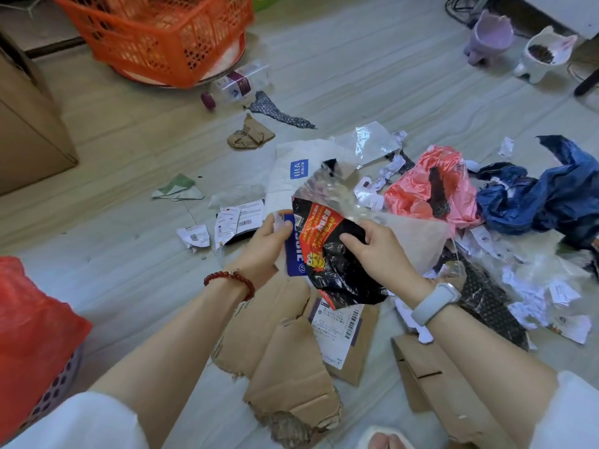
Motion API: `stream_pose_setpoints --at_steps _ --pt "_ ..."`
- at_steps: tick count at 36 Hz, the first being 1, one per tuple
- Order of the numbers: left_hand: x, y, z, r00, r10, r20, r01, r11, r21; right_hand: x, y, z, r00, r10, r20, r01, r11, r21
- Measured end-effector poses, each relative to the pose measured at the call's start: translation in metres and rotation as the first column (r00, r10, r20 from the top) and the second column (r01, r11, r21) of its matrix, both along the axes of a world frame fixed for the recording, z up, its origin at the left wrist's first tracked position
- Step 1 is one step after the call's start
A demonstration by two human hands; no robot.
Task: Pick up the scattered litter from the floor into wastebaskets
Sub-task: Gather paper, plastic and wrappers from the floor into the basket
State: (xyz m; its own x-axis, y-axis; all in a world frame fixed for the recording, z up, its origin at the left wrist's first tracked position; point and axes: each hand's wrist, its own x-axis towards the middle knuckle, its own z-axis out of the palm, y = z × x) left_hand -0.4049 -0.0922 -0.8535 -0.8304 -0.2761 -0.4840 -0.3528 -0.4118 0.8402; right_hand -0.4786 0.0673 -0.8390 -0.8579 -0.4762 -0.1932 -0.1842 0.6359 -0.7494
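Hands raised over floor litter. Left hand (270, 236) pinches a blue-and-white card (294, 251); right hand (376, 251), fingers curled, grips a black-and-red snack wrapper (327, 254). Orange basket (155, 37) far left, torn cardboard (291, 367) beneath the forearms.

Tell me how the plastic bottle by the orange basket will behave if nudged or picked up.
The bottle lies on its side on smooth floor, so a nudge would probably roll it. It looks clear and empty, so likely light. Its thin walls may crumple under a firm grip.
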Motion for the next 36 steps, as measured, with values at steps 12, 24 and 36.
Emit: stream_pose_setpoints --at_steps 12,24,36 --pt "0.002 0.010 -0.002 0.979 -0.127 0.159 0.142 0.986 -0.086 0.001 0.005 -0.003 0.874 0.111 -0.472 0.045 0.951 0.305" --pt "0.012 -0.010 0.002 0.979 -0.137 0.152 0.117 0.984 0.138 0.018 0.009 -0.025 0.891 0.429 -0.146 -0.433 0.901 0.006" --pt "0.017 -0.021 0.006 0.978 -0.206 0.038 0.195 0.962 0.190 0.035 -0.004 -0.021 0.686 0.720 -0.106 -0.582 0.630 0.515"
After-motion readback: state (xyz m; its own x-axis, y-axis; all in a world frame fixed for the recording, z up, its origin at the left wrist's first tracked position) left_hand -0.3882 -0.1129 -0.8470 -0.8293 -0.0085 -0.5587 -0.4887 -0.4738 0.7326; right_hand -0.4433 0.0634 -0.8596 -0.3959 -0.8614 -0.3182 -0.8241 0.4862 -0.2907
